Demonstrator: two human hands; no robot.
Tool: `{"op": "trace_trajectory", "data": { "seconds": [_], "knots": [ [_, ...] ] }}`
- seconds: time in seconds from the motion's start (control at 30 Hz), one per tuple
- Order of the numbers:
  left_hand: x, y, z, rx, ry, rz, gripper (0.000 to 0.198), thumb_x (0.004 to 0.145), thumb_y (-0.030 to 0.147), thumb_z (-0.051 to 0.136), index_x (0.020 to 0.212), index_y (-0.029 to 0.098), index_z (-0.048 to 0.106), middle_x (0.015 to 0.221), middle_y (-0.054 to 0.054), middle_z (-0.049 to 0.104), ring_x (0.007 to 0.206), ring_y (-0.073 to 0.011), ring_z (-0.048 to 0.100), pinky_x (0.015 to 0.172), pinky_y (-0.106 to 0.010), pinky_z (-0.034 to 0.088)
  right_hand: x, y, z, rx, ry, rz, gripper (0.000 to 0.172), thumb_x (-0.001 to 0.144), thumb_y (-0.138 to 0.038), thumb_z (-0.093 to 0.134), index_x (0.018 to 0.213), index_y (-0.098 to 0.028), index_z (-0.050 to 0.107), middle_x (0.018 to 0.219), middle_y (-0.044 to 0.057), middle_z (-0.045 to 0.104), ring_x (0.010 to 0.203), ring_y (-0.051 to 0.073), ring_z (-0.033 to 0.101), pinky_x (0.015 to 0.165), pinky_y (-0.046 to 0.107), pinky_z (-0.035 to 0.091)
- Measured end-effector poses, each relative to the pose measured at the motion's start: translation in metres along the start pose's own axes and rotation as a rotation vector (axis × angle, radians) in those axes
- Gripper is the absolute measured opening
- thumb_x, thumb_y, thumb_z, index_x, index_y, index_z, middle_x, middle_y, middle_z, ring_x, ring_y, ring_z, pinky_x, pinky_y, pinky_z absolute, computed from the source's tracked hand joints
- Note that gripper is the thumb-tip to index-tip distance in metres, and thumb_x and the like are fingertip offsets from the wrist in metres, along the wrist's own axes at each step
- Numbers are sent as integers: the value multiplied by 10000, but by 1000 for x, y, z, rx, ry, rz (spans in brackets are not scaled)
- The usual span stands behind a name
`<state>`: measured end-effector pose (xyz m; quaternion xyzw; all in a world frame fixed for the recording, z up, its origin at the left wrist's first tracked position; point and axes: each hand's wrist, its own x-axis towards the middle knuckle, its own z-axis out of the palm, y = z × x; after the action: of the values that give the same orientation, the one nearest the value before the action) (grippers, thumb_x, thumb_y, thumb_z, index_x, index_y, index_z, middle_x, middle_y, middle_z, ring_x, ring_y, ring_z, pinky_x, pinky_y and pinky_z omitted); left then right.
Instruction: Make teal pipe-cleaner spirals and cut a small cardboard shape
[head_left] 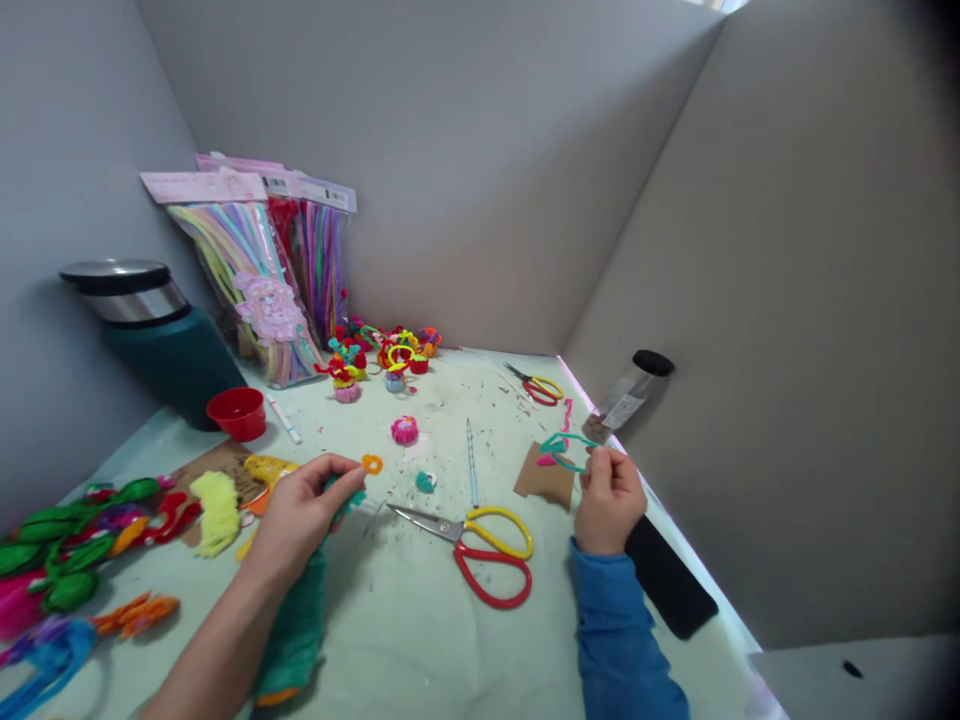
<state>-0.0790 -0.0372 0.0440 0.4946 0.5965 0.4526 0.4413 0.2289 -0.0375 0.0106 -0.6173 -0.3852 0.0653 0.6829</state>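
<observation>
My left hand (304,508) is closed in a pinch on a teal pipe cleaner piece (346,497) just above the table, next to a small orange ring (371,463). My right hand (609,500), in a blue sleeve, is closed on a bent teal pipe cleaner loop (564,447) with pink tips, held over a brown card piece (546,480). Between the hands lie large scissors (480,545) with red and yellow handles, blades pointing left.
Packs of pipe cleaners (255,270) lean at the back left by a dark flask (161,335) and a red cup (238,412). Small pipe-cleaner figures (382,355), smaller scissors (536,385), a bottle (630,395), a black phone (667,585) and loose bundles (75,545) lie about.
</observation>
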Motion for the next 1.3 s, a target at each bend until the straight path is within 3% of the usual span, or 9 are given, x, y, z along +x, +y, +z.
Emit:
{"op": "trace_trajectory", "data": {
  "seconds": [0.13,0.3,0.5,0.6,0.73,0.87,1.0,1.1,1.3],
  "knots": [
    [-12,7,-7,132,-72,-3,285,675,448,652,761,178,628,573,30,543,443,-82,410,412,-171,320,-18,-9,9,2,-157,-119,225,825,-364,528,790,-152,596,676,22,585,605,149,532,594,269,432],
    [-39,11,48,320,-541,360,183,796,316,526,770,200,665,724,-26,638,655,-149,545,625,-222,394,-37,-14,19,-13,-346,-204,149,844,-294,514,841,-171,597,703,26,608,635,160,562,636,285,459],
    [-53,4,96,618,-672,569,217,832,260,448,798,190,650,812,-82,633,721,-186,562,631,-256,362,-28,-6,20,-71,-377,-253,269,842,-284,518,1083,-177,570,1077,109,590,821,187,575,717,325,482],
    [-51,8,100,511,-646,522,195,822,265,466,775,196,643,765,-59,630,700,-174,551,624,-247,357,-24,0,20,-137,-447,-274,347,830,-295,527,1159,-185,542,1200,131,522,819,188,572,746,357,481],
    [-45,17,100,215,-607,419,186,808,298,504,729,188,632,695,-18,608,662,-148,523,626,-231,364,-26,-4,14,-45,-581,-144,261,880,-350,452,926,-168,634,904,92,624,771,189,578,748,347,464],
    [-37,22,101,-184,-314,221,195,791,369,544,752,183,587,672,7,564,622,-122,488,571,-203,374,-46,-26,4,317,-942,130,377,918,-432,328,1006,-175,589,881,86,650,739,175,601,649,296,469],
    [-29,23,104,-392,-83,73,216,761,398,593,803,190,552,681,34,534,548,-75,453,499,-171,362,-77,-44,1,321,-1125,291,310,724,-298,673,995,-201,559,794,7,619,689,138,574,608,233,447],
    [-25,23,105,-551,-194,-60,258,755,416,596,834,173,558,742,12,572,561,-80,511,516,-189,413,-88,-50,-2,297,-1135,420,116,762,-267,610,823,-189,549,570,-64,474,497,83,462,480,188,382],
    [-17,12,99,-755,-416,-291,321,755,387,573,926,116,576,860,-106,652,710,-189,640,617,-299,497,-76,-54,-15,214,-1068,632,132,743,-302,578,739,-174,545,500,-79,403,411,58,359,392,162,286]
  ]
}}
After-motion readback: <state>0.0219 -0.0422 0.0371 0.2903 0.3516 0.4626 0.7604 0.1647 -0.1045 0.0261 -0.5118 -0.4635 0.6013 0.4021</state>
